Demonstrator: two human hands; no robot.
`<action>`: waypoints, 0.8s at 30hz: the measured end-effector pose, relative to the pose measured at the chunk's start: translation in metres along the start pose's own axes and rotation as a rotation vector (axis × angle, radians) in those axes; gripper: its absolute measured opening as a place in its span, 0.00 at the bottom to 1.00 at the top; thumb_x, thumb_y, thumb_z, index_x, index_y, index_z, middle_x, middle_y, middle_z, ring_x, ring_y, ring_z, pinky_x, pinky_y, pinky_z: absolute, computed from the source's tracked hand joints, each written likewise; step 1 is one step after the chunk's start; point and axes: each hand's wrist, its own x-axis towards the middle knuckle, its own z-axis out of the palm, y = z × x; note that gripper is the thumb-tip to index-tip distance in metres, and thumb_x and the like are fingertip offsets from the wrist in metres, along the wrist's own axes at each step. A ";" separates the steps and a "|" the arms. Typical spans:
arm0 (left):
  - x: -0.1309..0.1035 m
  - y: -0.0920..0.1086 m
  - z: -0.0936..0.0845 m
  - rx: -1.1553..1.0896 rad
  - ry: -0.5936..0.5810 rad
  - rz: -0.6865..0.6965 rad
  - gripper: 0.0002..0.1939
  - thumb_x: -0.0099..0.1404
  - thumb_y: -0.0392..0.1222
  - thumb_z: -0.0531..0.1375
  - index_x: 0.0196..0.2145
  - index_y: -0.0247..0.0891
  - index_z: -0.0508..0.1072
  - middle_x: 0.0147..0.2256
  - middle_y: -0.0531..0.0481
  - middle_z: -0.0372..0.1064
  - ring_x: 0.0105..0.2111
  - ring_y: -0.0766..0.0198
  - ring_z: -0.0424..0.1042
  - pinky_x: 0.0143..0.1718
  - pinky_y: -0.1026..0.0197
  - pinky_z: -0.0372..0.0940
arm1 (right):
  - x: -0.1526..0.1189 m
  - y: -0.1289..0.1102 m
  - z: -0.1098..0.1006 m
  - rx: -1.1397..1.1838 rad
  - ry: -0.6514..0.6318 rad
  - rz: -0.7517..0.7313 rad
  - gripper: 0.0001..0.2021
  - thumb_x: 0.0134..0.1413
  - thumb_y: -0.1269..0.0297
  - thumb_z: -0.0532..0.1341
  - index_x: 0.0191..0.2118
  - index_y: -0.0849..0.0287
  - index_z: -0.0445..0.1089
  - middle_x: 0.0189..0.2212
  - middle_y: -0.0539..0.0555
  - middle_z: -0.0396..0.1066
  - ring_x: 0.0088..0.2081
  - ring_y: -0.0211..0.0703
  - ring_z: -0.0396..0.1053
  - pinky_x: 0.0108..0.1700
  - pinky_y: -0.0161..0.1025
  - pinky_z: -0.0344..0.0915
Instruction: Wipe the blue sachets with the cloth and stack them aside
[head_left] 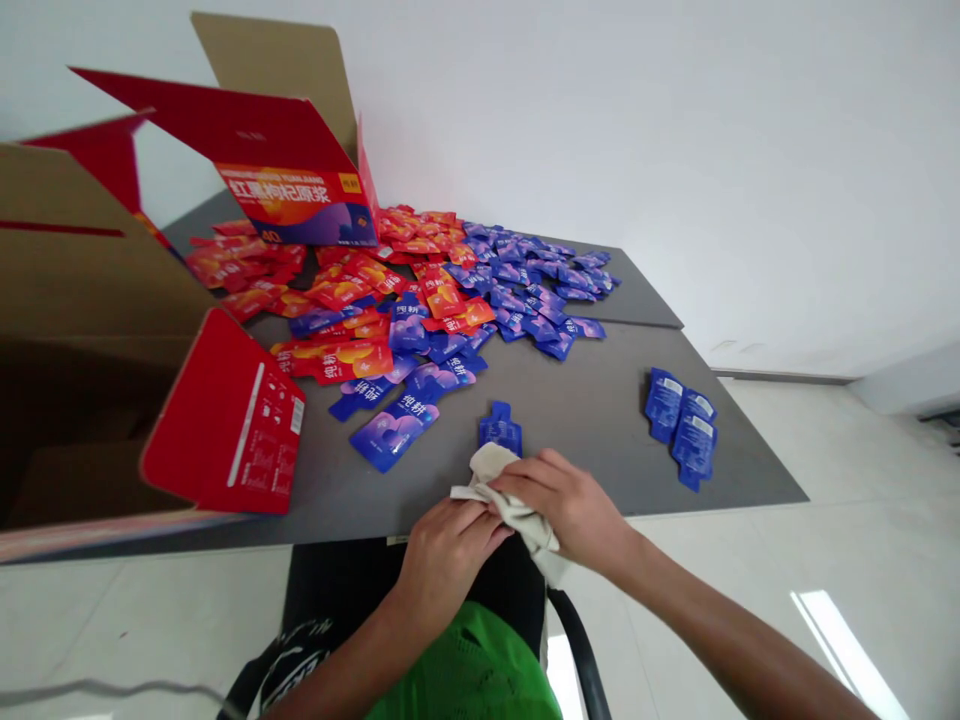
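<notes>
A cream cloth (536,530) is bunched between my two hands at the table's front edge. My right hand (570,505) grips it from the right, fingers curled over the folds. From the left, my left hand (450,550) has its fingers closed against the cloth's lower edge; whether it also pinches a pouch underneath is hidden. A blue pouch (500,430) lies on the table just beyond, its narrow neck pointing away from me and its lower end covered by the cloth. Left of it lies another blue pouch (394,430) with a purple print, face up.
Red pouches (345,360) and blue pouches (517,270) lie heaped on the grey table (585,420). Several blue pouches (694,445) are grouped at the right. An open red carton (300,200) stands behind; another open carton (247,440) fills the left.
</notes>
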 end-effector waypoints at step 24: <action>0.002 -0.008 0.001 -0.058 0.014 0.069 0.05 0.69 0.40 0.67 0.41 0.38 0.78 0.43 0.50 0.81 0.46 0.57 0.80 0.49 0.53 0.76 | 0.044 0.068 0.013 -0.141 0.141 0.151 0.13 0.69 0.60 0.62 0.54 0.57 0.75 0.48 0.59 0.77 0.45 0.53 0.71 0.49 0.50 0.70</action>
